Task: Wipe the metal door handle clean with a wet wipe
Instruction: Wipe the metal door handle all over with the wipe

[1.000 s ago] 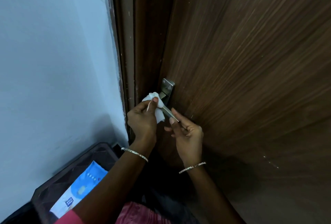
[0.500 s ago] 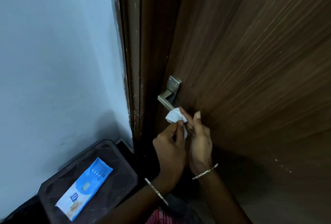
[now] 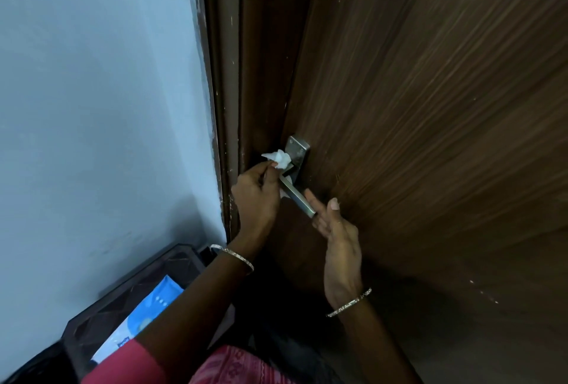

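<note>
A metal lever handle point(image 3: 297, 197) with a rectangular back plate point(image 3: 297, 150) sits on the brown wooden door point(image 3: 430, 107). My left hand point(image 3: 256, 199) pinches a bunched white wet wipe point(image 3: 278, 158) against the handle's neck, near the plate. A bit of the wipe also shows below the lever. My right hand point(image 3: 338, 230) is at the lever's free end, fingers extended and apart, fingertips touching or just beside the tip; it grips nothing that I can see.
The dark door frame point(image 3: 227, 107) and a pale blue wall point(image 3: 92, 107) stand to the left. Below left, a dark plastic stool point(image 3: 129, 291) carries a blue and white wet wipe pack point(image 3: 150, 313). My pink clothing fills the bottom edge.
My left hand has carried the wipe from the lever's free end up to the neck by the plate. My right hand has let go of the wipe and opened beside the lever's tip.
</note>
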`<state>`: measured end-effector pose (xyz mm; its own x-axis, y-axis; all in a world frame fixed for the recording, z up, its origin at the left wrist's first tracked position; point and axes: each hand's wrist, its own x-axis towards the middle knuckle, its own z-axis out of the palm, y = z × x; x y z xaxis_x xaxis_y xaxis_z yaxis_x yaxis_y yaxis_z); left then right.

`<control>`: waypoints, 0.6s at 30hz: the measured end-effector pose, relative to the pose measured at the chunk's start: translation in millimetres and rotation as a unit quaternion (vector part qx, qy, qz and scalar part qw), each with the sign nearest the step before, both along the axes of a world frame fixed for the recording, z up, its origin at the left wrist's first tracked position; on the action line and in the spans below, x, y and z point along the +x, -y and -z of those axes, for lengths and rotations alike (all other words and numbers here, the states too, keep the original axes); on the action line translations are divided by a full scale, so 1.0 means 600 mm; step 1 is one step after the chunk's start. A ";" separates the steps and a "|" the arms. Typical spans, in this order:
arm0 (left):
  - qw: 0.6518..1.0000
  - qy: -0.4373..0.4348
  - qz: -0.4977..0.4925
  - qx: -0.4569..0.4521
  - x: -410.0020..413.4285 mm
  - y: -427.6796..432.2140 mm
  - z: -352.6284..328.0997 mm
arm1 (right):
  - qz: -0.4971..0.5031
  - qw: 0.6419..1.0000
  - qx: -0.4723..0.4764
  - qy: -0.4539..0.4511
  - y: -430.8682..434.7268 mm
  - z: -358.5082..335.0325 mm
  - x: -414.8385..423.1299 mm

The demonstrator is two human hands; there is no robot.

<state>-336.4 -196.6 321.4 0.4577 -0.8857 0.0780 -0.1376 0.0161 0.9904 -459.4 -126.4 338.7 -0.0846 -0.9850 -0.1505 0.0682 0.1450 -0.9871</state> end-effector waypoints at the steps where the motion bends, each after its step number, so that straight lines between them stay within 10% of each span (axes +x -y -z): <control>1: 0.999 -0.027 0.002 0.017 0.000 0.005 -0.001 | 0.003 1.000 -0.004 -0.003 0.000 0.000 0.001; 12: 0.938 -0.325 -0.006 0.119 0.022 -0.006 0.025 | 0.042 0.999 -0.027 0.002 0.002 0.011 0.009; 18: 0.997 0.012 -0.033 -0.070 -0.014 -0.017 0.042 | 0.058 0.998 -0.036 -0.012 0.004 0.016 0.013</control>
<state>-344.5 -186.5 296.4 0.5105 -0.8339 0.2096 -0.1658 0.1437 0.9756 -451.8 -128.7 329.4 -0.2021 -0.9764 -0.0762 0.0568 0.0660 -0.9962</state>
